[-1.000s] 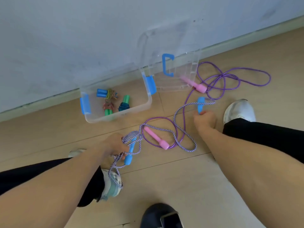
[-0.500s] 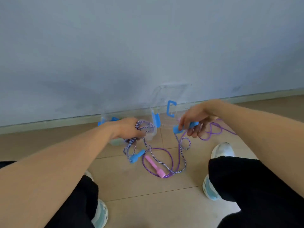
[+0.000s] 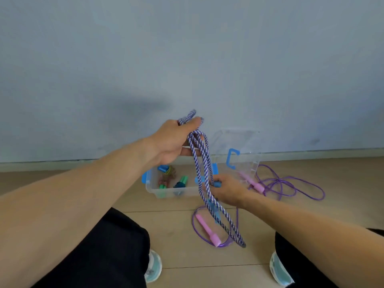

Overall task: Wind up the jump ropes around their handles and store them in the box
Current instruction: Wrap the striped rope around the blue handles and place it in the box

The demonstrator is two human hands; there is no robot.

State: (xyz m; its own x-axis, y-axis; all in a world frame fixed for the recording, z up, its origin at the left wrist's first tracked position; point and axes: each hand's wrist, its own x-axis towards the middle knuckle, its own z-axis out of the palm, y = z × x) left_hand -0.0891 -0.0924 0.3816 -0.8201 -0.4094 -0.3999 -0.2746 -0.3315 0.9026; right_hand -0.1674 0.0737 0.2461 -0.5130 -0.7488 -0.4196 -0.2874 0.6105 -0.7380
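Knees in black trousers are framing the near wooden floor (image 3: 187,256), which lies bare between two pale shoes. Just beyond, a purple plastic jump rope with pink handles (image 3: 207,230) is lying looped on the floor, its far coils spreading right. The right hand (image 3: 227,191) is gripping a blue handle (image 3: 217,184), fingers curled round it. The left hand (image 3: 175,140), raised higher, is holding bunched loops of the blue-and-white striped braided jump rope (image 3: 200,173), which are hanging down in front of the clear plastic storage box with blue latches (image 3: 151,187). Inside it, wound ropes with blue and green handles (image 3: 171,178) are lying. The clear lid (image 3: 239,142) is leaning against the grey wall behind.
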